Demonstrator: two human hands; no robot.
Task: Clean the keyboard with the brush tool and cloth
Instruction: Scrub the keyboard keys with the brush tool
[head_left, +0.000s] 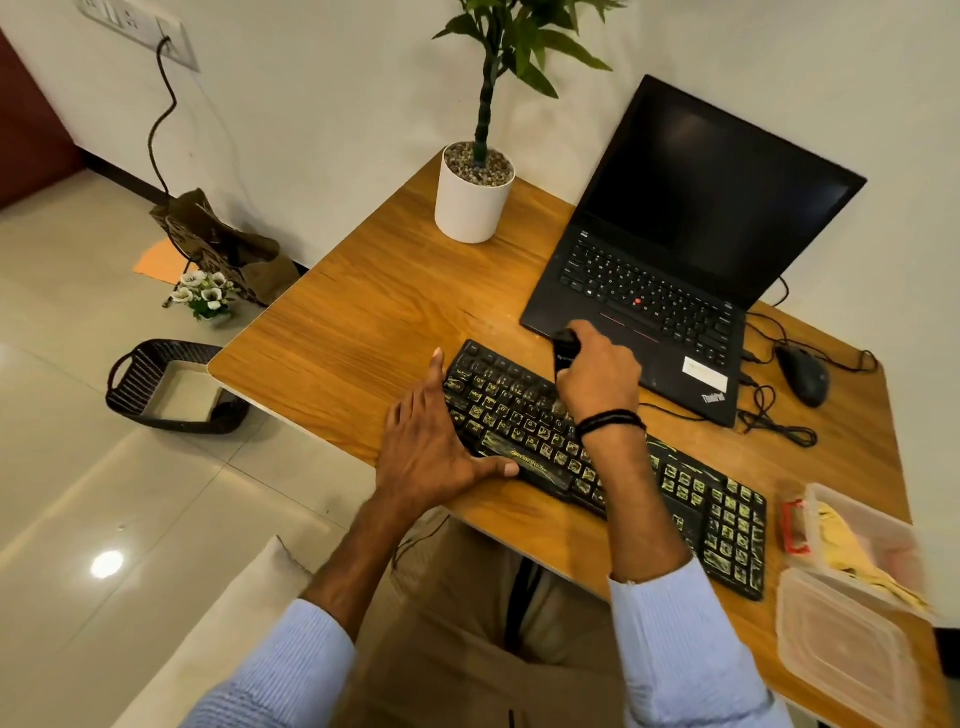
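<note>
- At 4 o'clock on the desk (363, 312) a clear plastic container (906, 540) stands open. A crumpled yellow cloth (852, 553) lies inside, blurred, and a small red piece (794, 525) sits just beside its left wall.
- The container's lid (841, 647) lies flat at 5 o'clock, close to the desk's near edge.
- The white pot (470, 208) at 12 o'clock holds pebbles and a green plant.
- On the floor at 9 o'clock, a dark woven basket (156, 349) holds something pale and flat.
- The keyboard (691, 499) lies diagonally across the near side, its long front edge close to the desk's rim.
- The left hand (431, 441) lies flat on the keyboard's left end with fingers straight and the thumb along the front edge.
- The right hand (600, 376) curls round the dark brush tool (565, 348) over the upper-left keys, just beside the laptop (701, 218).
- Bare wood stretches from 9 to 11 o'clock.
</note>
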